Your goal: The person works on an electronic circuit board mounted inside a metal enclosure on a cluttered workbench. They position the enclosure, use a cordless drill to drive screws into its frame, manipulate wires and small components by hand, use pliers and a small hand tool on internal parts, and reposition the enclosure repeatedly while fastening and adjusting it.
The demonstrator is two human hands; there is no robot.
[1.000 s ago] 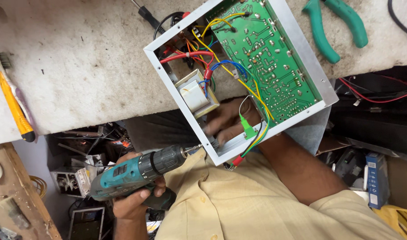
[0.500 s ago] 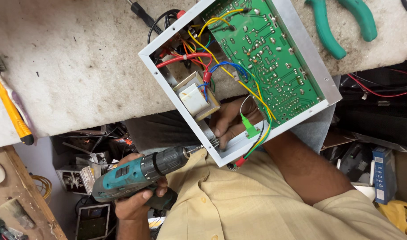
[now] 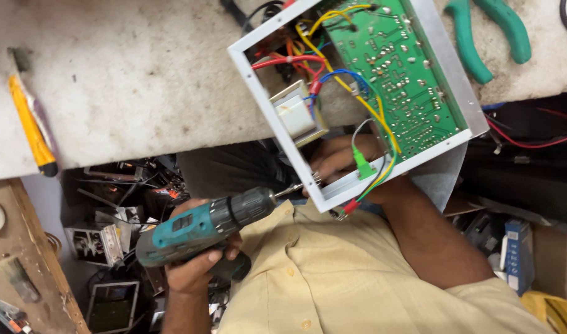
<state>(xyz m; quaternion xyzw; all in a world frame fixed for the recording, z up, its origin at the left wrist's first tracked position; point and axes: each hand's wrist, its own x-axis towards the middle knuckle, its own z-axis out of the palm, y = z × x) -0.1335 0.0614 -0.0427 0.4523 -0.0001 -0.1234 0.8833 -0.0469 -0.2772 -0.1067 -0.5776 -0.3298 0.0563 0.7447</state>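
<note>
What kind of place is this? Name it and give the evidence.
Probably an electronics repair workshop: an opened metal chassis with a green circuit board, a cordless drill in hand, green-handled pliers on the worn bench.

Right hand (image 3: 200, 269) wraps teal cordless drill (image 3: 203, 226), bit against corner of open metal chassis (image 3: 277, 133). Left hand (image 3: 342, 162) steadies chassis inside, beneath green circuit board (image 3: 395, 68). Green pliers (image 3: 491, 34) on table (image 3: 129, 80).

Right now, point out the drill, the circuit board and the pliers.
drill (image 3: 200, 226), head view, on its teal body above the grip.
circuit board (image 3: 398, 74), head view, on the middle of its green face.
pliers (image 3: 509, 28), head view, on one green handle.
</note>
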